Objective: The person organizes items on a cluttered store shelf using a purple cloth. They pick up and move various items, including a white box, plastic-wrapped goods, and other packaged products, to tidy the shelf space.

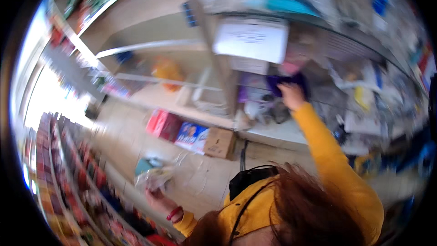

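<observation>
My right hand [292,96] reaches out to a low shelf with its fingers around the edge of a dark purple item [297,80], cloth or a soft pouch; blur hides which. Under it lie grey and white plastic-wrapped goods [256,107]. My left hand [158,200], with a red bracelet at the wrist, is held low at the left and grips a crumpled clear plastic bag [155,177]. A teal item [145,165] shows right beside the bag; whether it is inside cannot be told.
Cardboard boxes [218,143] stand on the floor against the shelf base. A white paper sheet [251,39] hangs above the purple item. Packed shelves [85,177] line the left side. An orange bag [169,71] sits on the lit shelf. Wrapped goods [362,99] crowd the right.
</observation>
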Available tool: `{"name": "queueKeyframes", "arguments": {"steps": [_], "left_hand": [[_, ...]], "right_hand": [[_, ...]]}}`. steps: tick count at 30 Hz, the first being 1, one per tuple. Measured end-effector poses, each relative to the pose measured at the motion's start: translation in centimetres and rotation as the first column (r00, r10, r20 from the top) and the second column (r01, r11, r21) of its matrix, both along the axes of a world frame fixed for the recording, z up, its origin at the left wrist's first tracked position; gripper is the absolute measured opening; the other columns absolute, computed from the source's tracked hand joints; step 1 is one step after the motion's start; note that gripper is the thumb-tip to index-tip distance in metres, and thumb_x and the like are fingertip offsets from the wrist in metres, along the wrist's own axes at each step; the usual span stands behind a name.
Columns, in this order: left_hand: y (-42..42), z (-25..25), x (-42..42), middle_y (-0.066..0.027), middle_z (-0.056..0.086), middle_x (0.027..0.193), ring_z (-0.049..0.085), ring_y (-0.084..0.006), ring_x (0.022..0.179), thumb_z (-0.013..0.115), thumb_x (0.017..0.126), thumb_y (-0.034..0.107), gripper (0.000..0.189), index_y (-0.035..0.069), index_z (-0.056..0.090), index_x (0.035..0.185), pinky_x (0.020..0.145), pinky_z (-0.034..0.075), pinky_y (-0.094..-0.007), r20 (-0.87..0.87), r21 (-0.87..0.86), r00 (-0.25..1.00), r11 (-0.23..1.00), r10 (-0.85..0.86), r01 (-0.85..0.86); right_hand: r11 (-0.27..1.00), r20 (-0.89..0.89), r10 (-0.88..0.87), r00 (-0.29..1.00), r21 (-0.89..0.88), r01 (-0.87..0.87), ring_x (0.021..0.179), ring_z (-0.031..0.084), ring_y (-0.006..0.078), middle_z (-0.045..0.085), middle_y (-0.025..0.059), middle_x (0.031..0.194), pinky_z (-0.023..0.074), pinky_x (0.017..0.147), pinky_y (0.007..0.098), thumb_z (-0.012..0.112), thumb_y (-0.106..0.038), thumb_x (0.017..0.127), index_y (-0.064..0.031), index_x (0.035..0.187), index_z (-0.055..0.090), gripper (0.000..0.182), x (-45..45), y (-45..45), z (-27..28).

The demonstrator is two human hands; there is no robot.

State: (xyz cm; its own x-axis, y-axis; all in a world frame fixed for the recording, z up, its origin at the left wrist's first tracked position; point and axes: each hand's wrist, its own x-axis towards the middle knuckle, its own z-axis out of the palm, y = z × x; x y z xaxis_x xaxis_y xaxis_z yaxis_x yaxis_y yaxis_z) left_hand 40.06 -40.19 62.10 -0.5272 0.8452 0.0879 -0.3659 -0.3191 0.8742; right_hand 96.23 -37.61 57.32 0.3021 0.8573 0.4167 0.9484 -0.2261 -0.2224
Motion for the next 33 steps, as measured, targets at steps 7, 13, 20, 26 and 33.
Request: {"name": "queueKeyframes", "arguments": {"steps": [7,13,20,26,33], "left_hand": [[4.6,-1.3,5.4,-0.0073,0.056,0.098,0.054,-0.0185,0.091,0.051,0.088,0.021,0.027,-0.001,0.055,0.103,0.077,0.044,-0.0297,0.009,-0.141,0.995,0.985,-0.102,0.102],[5.1,0.2,12.7,-0.0115,0.056,0.109,0.051,-0.0217,0.102,0.048,0.089,0.022,0.027,0.0,0.054,0.104,0.088,0.039,-0.0368,0.184,0.008,0.889,0.905,-0.42,0.426],[4.3,1.7,17.0,-0.0164,0.053,0.116,0.051,-0.0261,0.106,0.045,0.09,0.02,0.031,-0.004,0.05,0.109,0.092,0.04,-0.0385,0.165,0.081,0.85,0.866,-0.5,0.493],[1.4,3.3,16.1,-0.0121,0.058,0.106,0.054,-0.0225,0.1,0.047,0.091,0.022,0.029,-0.002,0.054,0.106,0.09,0.043,-0.0386,0.122,0.065,0.914,0.922,-0.386,0.381],[-2.1,2.5,12.7,-0.0077,0.056,0.106,0.052,-0.0185,0.097,0.049,0.09,0.021,0.028,0.0,0.054,0.106,0.085,0.041,-0.033,-0.012,-0.105,0.999,0.994,-0.042,0.04]], "right_hand": [[0.984,-0.135,-0.044,0.99,-0.176,0.02,0.102,0.053,0.0326,0.057,0.0095,0.112,0.0409,0.09,0.0428,0.042,-0.015,0.081,-0.0154,0.105,0.063,0.031,4.0,-5.8,1.2],[0.937,-0.164,-0.157,0.974,-0.336,0.094,0.112,0.049,0.0315,0.051,0.0164,0.123,0.0377,0.096,0.0375,0.042,-0.007,0.079,-0.0144,0.114,0.059,0.04,14.3,-14.4,2.7],[0.78,-0.034,-0.196,0.98,-0.611,0.135,0.121,0.041,0.0331,0.039,0.0196,0.134,0.0333,0.101,0.0378,0.04,-0.006,0.079,-0.0173,0.131,0.043,0.053,17.7,-3.4,2.7],[0.795,-0.037,-0.357,0.933,-0.536,0.283,0.122,0.041,0.0315,0.043,0.0195,0.13,0.0323,0.099,0.0446,0.047,-0.027,0.081,-0.0107,0.129,0.044,0.052,28.0,0.8,-2.4],[0.957,-0.93,0.209,0.301,0.258,0.131,0.105,0.05,0.0245,0.055,0.0121,0.113,0.0396,0.087,0.0345,0.069,-0.044,0.066,-0.0009,0.101,0.061,0.056,12.8,-1.7,6.7]]}}
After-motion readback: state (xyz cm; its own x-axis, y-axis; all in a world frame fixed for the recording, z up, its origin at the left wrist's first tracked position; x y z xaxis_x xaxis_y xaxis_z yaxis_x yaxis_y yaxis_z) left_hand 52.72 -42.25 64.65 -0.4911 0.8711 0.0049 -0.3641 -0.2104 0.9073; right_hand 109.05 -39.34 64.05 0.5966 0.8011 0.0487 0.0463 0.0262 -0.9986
